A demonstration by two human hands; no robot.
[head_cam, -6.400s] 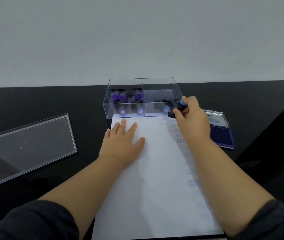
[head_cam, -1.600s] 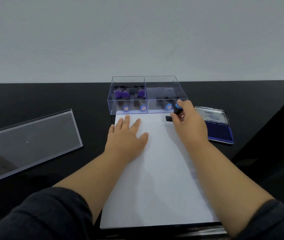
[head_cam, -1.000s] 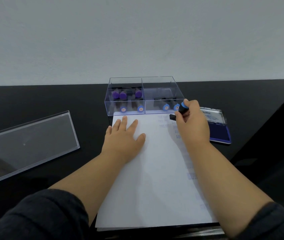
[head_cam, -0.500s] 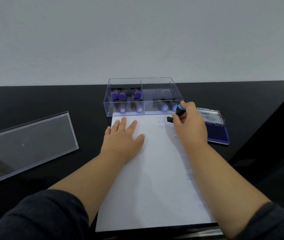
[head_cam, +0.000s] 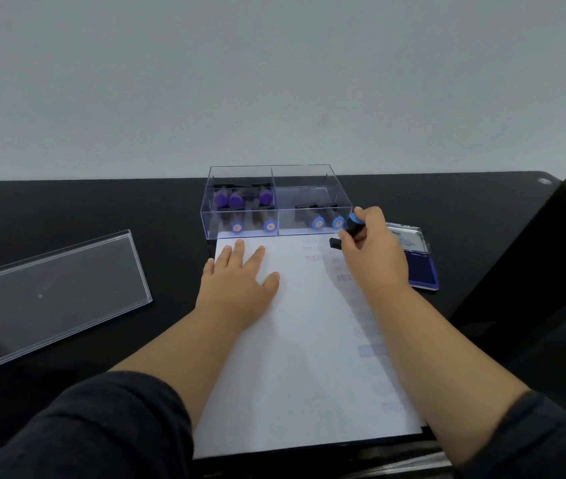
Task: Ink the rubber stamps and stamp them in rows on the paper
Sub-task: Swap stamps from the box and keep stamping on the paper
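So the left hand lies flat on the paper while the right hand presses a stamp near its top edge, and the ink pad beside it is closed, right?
Not quite: the ink pad is open, its lid raised and the dark blue pad showing, as the head view shows. The rest holds: the left hand lies flat on the paper and the right hand grips the stamp near its top edge.

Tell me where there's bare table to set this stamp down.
Bare table lies between the clear lid and the left hand. It is crowded by the stamp box, right hand and ink pad.
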